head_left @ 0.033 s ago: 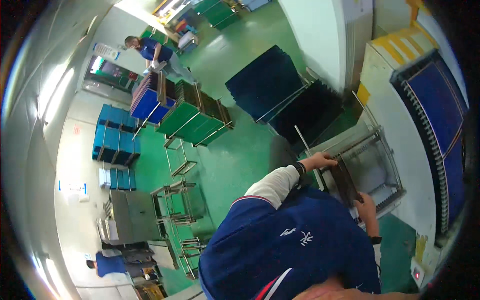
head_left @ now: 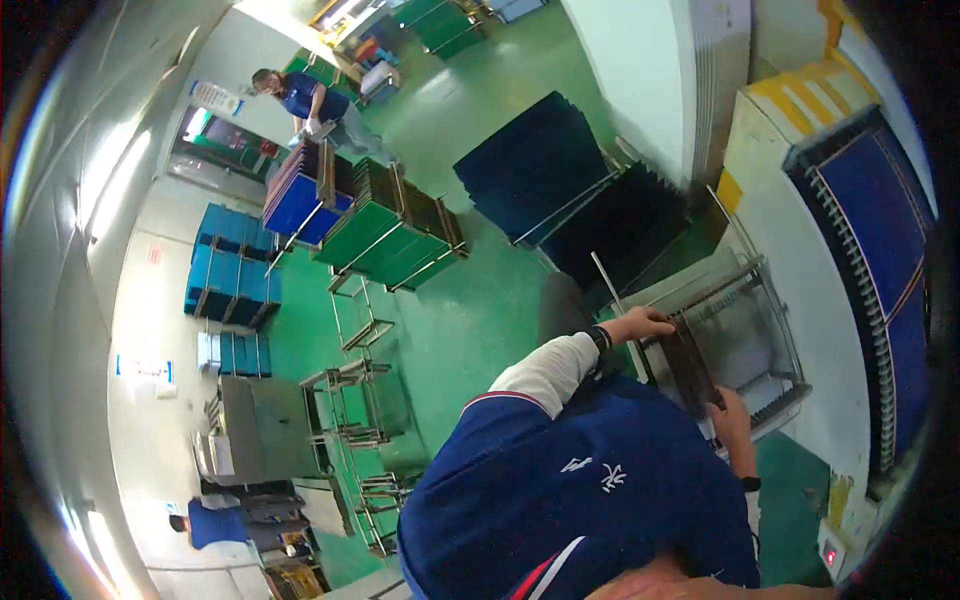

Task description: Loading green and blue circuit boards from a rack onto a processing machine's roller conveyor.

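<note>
So I'm looking down at both hands on one dark flat panel [head_left: 688,365], held over the metal rack cart [head_left: 770,330] by the pale machine [head_left: 800,210]. Left hand [head_left: 640,322] is wrapped round the top edge, right hand [head_left: 732,418] pinches the bottom end, fingers closed tight on it. Panel is tilted above the cart, not seated in any slot that I can make out, though the fisheye warps that corner. Plenty left, I'd guess: stacks of dark panels [head_left: 570,190] wait behind on the green floor [head_left: 470,320].
</note>
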Available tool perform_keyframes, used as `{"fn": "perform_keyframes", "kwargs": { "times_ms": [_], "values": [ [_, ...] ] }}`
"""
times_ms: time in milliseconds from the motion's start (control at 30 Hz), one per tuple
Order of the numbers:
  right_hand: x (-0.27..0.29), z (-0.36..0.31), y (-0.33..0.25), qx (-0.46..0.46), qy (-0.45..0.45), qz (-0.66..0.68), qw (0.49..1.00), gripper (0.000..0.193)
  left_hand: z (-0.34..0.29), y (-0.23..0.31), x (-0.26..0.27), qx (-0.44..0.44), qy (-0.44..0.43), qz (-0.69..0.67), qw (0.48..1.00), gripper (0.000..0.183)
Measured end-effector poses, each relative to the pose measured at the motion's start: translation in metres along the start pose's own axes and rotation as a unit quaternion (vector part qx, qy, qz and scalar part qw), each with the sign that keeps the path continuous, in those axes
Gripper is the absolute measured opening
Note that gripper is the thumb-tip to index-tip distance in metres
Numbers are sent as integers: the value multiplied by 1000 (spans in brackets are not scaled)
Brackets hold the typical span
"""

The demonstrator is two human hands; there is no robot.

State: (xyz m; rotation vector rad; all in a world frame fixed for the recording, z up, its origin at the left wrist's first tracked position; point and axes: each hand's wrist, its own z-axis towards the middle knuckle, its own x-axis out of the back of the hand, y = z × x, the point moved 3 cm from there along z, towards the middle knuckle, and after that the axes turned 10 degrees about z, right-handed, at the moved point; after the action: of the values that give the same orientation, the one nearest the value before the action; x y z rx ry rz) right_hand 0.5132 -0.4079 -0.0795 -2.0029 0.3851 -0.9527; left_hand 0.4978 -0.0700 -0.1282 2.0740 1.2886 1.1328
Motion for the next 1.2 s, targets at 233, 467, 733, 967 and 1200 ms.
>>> {"fn": "perform_keyframes", "kwargs": {
  "times_ms": [233, 467, 733, 967, 1200],
  "values": [
    [-3, 16, 28, 51, -39, -26, 998, 55, -7, -5, -3, 17, -35, -40, 998, 58],
    [0, 8, -57, 163, -40, -104, 980, 65, -4, -6, -3, 9, -13, 29, 999, 64],
    [-16, 10, -28, 159, -27, -200, 966, 29, -19, 5, 0, 30, -28, -38, 998, 63],
    [-25, 23, -22, 113, -69, -285, 949, 19, -18, 4, 1, 17, 1, -7, 1000, 67],
    [-23, 32, 1, 39, -120, -314, 941, 26, -18, -1, -3, 5, -1, -47, 999, 71]
  ]
}}
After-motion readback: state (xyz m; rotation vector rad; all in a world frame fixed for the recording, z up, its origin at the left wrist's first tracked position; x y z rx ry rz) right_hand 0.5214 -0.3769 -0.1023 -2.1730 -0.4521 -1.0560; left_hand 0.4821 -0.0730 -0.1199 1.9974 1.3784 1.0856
